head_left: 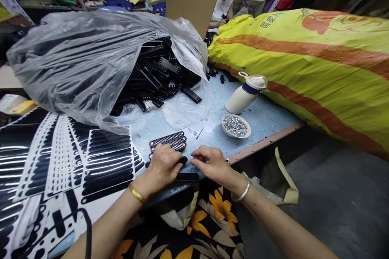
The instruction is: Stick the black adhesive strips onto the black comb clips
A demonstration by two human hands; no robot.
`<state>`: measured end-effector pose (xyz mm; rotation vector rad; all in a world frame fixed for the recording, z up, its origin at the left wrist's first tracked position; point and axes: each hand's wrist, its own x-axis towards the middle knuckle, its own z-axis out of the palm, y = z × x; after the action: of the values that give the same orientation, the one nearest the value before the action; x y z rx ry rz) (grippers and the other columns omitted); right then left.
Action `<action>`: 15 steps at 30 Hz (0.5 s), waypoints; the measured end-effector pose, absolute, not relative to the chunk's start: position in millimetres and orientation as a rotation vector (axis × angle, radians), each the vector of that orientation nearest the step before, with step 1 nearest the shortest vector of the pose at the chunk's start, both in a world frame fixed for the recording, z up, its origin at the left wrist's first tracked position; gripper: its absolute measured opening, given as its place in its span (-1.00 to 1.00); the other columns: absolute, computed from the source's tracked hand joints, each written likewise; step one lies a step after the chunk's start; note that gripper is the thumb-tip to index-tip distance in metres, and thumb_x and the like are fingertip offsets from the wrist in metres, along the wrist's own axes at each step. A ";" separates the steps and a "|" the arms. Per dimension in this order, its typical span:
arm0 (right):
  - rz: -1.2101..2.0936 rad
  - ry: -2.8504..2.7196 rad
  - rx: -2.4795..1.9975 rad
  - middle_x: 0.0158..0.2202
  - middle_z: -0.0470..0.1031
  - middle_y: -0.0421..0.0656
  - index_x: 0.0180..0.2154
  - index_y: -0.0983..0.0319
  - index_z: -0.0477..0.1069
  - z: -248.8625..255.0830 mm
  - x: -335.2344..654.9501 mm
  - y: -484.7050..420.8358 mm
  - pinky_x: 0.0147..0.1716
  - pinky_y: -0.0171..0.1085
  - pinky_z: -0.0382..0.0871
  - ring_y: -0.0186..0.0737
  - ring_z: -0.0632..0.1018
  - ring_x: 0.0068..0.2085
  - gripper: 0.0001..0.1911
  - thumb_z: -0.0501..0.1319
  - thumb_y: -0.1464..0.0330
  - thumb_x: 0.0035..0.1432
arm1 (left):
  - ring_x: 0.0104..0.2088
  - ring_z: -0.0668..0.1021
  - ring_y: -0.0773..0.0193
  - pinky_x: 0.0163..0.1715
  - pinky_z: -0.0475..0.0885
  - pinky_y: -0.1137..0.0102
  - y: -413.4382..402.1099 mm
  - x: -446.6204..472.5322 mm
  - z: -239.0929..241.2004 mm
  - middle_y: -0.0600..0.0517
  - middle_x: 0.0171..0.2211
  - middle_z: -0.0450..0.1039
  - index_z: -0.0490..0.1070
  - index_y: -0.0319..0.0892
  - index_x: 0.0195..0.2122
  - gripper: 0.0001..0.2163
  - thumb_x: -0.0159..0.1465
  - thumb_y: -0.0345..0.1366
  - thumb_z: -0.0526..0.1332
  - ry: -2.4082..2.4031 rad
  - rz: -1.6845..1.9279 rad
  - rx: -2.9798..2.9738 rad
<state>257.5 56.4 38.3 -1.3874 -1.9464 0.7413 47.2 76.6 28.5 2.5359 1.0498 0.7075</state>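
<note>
My left hand [164, 166] rests with curled fingers on a black plastic strip [183, 160] at the table's near edge, pressing it down. My right hand [212, 164] pinches at the strip's right end, fingertips together. Just beyond my hands lie two black perforated plastic pieces [168, 141], stacked. Another black strip [187, 177] lies under my wrists at the table edge. A gold bangle is on my left wrist and a silver one on my right.
A clear plastic bag [91, 56] spilling black parts lies behind. Sticker sheets with black ovals [106, 162] cover the left. A white bowl of small metal pieces [236, 126] and a white bottle [244, 95] stand right. A yellow sack [304, 64] lies beyond; a person sits at back.
</note>
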 end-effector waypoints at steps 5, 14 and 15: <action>0.860 -1.881 -1.433 -0.60 0.46 -0.25 -0.55 0.24 0.47 33.2 234.6 65.7 -0.54 -0.39 0.26 -0.36 0.41 -0.55 -0.87 0.25 0.46 0.02 | -0.38 0.46 0.15 -0.32 0.24 0.23 76.9 51.1 28.2 0.01 -0.51 0.49 0.48 -0.18 -0.44 -0.95 0.16 -0.42 0.27 1.088 0.684 2.573; 1.056 -1.731 -1.534 -0.69 0.33 -0.29 -0.62 0.27 0.40 34.2 227.3 71.1 -0.62 -0.42 0.13 -0.42 0.28 -0.60 -0.85 0.21 0.43 -0.06 | -0.37 0.55 0.24 -0.28 0.38 0.36 84.2 -3.0 64.1 0.00 -0.40 0.58 0.50 -0.20 -0.34 -0.90 0.20 -0.48 0.21 1.104 0.979 2.421; 1.066 -1.724 -1.530 -0.69 0.33 -0.29 -0.63 0.27 0.40 33.7 227.3 71.5 -0.62 -0.42 0.13 -0.42 0.28 -0.60 -0.85 0.20 0.43 -0.06 | -0.41 0.54 0.26 -0.33 0.36 0.38 83.6 -12.1 65.8 0.01 -0.45 0.55 0.49 -0.19 -0.38 -0.90 0.21 -0.47 0.20 1.163 0.972 2.430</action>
<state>227.3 71.5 33.7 -1.5303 -1.7243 1.0656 -12.1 83.6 65.8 2.4299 1.1631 0.9716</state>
